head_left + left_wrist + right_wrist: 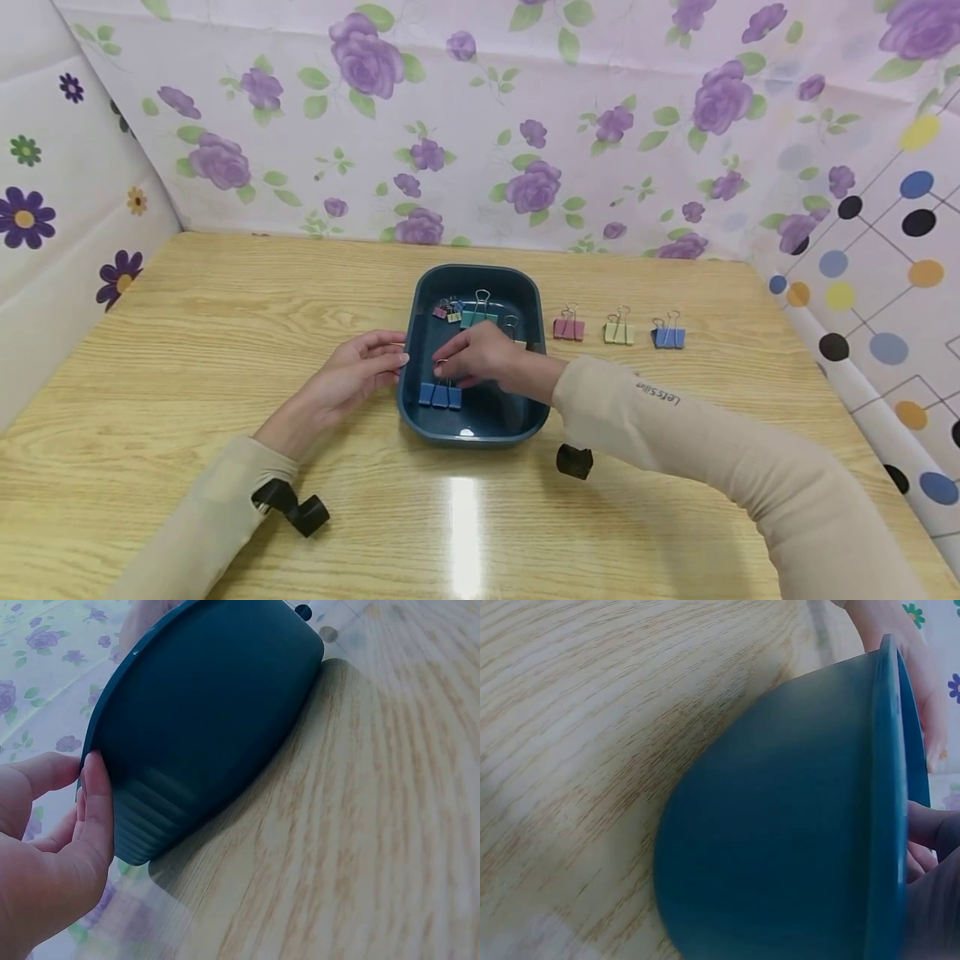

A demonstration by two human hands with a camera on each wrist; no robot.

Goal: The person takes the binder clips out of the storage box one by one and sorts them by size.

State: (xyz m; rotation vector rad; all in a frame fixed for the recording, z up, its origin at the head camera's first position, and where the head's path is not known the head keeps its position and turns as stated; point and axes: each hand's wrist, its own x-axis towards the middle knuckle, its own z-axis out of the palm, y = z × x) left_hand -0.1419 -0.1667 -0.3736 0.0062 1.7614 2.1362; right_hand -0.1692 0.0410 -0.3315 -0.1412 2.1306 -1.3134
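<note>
On the bench (187, 333) stands a dark teal tray (525, 292), near the front edge. The left hand (352, 371) rests against its left rim, fingers relaxed and lightly touching the wall. The right hand (480, 357) reaches down inside the tray; its fingertips sit at a row of blue clips (440, 395), but whether they pinch one I cannot tell. More clips (468, 312) lie at the tray's far end. Right of the tray, apart, stand pink (568, 328), green (618, 332) and blue (667, 336) clips.

Right hand (480, 357) covers part of tray (525, 292) floor; fingertip grip hidden. Small clips (448, 311) at tray's far end too tiny to separate.
</note>
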